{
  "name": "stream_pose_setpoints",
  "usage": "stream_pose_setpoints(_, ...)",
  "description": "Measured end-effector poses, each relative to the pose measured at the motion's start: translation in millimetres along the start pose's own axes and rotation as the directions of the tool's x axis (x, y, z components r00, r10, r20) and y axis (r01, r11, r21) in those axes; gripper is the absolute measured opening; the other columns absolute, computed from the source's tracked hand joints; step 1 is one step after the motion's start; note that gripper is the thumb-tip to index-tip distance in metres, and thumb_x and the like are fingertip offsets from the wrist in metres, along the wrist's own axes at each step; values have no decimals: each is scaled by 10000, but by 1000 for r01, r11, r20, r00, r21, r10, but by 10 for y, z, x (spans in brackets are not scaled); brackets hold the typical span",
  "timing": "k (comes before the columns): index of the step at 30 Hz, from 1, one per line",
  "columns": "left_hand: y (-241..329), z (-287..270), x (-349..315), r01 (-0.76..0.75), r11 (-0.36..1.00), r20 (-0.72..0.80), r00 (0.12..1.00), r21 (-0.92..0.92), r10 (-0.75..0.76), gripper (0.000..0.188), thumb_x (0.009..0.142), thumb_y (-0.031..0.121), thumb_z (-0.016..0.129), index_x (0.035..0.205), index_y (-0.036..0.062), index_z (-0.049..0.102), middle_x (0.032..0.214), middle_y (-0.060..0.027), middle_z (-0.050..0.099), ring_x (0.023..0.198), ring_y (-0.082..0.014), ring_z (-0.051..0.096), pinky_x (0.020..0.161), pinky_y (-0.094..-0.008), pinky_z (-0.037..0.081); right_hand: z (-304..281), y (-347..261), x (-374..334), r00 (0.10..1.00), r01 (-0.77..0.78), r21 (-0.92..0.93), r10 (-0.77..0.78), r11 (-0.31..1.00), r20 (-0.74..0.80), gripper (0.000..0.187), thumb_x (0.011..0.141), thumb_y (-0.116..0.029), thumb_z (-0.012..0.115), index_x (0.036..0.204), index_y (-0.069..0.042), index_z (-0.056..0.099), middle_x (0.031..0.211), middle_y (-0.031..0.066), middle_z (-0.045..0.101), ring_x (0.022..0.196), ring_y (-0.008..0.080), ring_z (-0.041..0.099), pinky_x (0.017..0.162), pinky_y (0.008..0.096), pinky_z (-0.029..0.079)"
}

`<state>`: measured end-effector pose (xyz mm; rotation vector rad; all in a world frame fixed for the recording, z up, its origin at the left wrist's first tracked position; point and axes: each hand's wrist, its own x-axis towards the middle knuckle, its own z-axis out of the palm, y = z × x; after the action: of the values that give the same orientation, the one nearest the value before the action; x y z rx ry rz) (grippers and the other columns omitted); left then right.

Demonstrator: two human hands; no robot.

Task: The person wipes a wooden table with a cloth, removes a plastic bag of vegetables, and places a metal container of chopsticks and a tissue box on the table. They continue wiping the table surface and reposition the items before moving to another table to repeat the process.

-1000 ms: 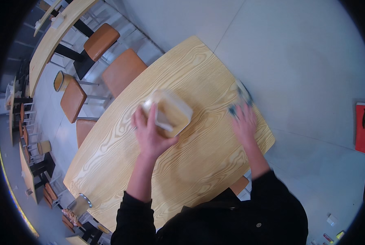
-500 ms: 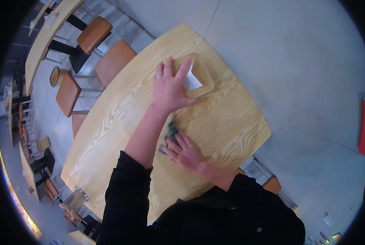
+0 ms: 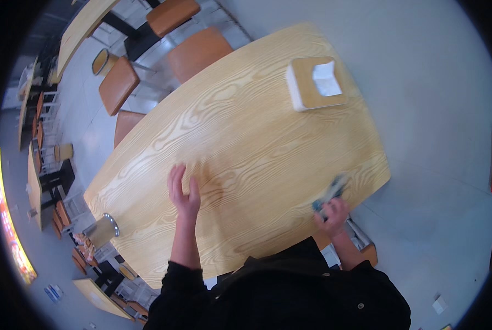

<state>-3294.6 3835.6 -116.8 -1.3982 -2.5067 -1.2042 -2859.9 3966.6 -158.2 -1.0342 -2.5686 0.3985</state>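
My right hand is closed on a dark green cloth at the near right part of the wooden table. The cloth is crumpled and smeared by motion. Over the left middle of the tabletop, my left hand is held with fingers apart and nothing in it. A tissue box with a wood-coloured top and pale sides sits near the far right edge. White tissue sticks out of its opening.
Brown-seated chairs line the table's far left side, with a bin behind them. Another bin with a metal rim is by the left corner. A chair lies under the near right edge. Further tables are at left.
My left hand has left the tissue box and come back to the left. My right hand has carried the cloth rightward over the table. The box now appears further right, as the view shifted.
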Motion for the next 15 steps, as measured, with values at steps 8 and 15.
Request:
stream_pose_setpoints(8,-640,-1228,-1840,242,950,21,968,200,-251,385,799,22,609,1182,10,568,1217,-174,582,1189,-404,489,1030,-478,365,609,-784,1648,893,360,-3,-344,933,291,671,739,-388,677,1325,-114,496,1361,199,429,1287,454,354,1068,564,275)
stream_pose_setpoints(15,-1001,-1366,-2096,294,901,-31,954,319,-300,487,839,99,537,1312,-4,475,1382,-237,436,1289,-450,375,1077,-536,274,1773,-1808,3607,972,235,-244,-224,941,71,557,903,-431,479,1362,-118,451,1433,177,406,1329,386,345,1095,498,257)
